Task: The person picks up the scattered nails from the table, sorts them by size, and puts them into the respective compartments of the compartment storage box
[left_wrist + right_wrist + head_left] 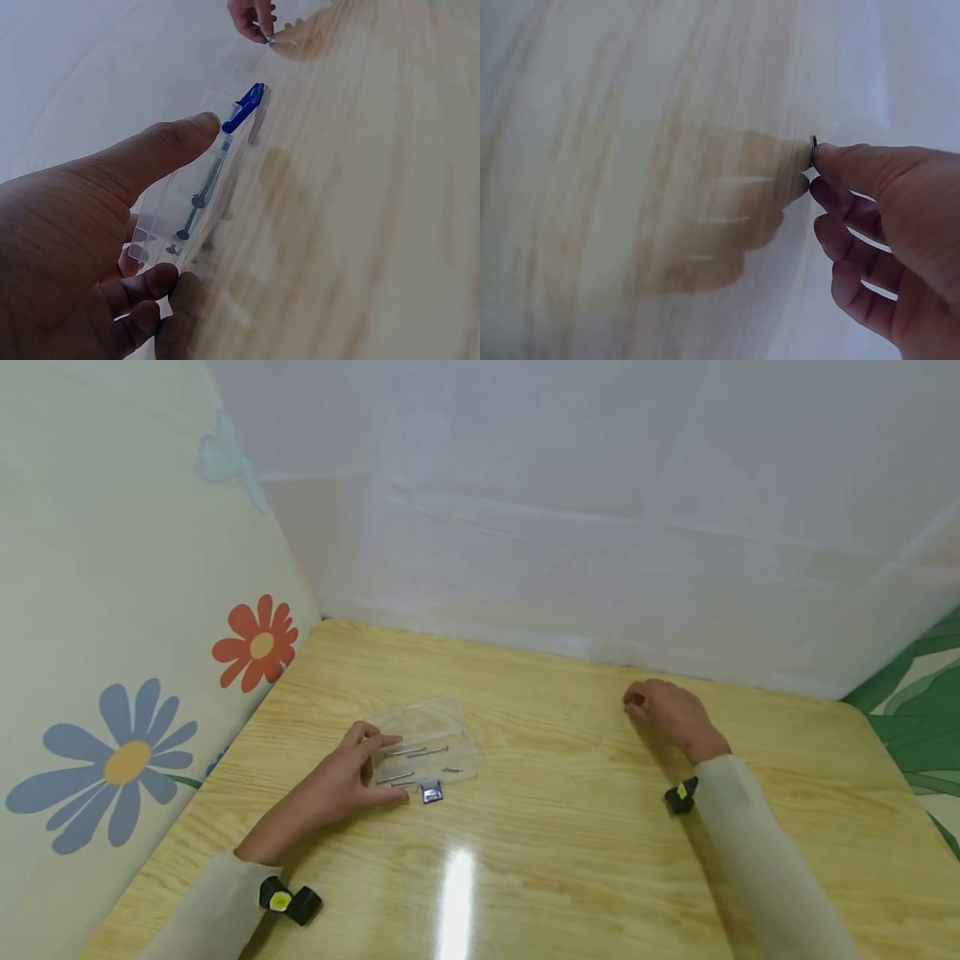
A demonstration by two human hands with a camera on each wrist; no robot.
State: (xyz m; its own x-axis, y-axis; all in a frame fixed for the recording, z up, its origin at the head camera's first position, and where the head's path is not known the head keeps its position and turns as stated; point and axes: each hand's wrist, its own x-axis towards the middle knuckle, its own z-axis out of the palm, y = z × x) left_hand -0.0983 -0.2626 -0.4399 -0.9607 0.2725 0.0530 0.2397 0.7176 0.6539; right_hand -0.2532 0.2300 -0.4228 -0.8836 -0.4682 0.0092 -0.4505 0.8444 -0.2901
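Observation:
On the table, a clear plastic box (431, 727) lies with its lid raised at the back and a blue latch (431, 792) at its front edge. Several thin metal screws or nails with flat heads (198, 201) lie inside it. My left hand (345, 781) grips the box's left end, thumb along the front side and fingers at the back and underneath. Farther right, near the back edge, my right hand (670, 714) pinches a small dark metal piece (813, 150) between thumb and index finger, close over the tabletop; its other fingers are loosely curled.
The wood-grain table (555, 827) meets a white cloth wall (525, 527) at the back. A flower-printed panel (135, 610) stands along the left side, and a green leaf print (922, 718) shows at the right.

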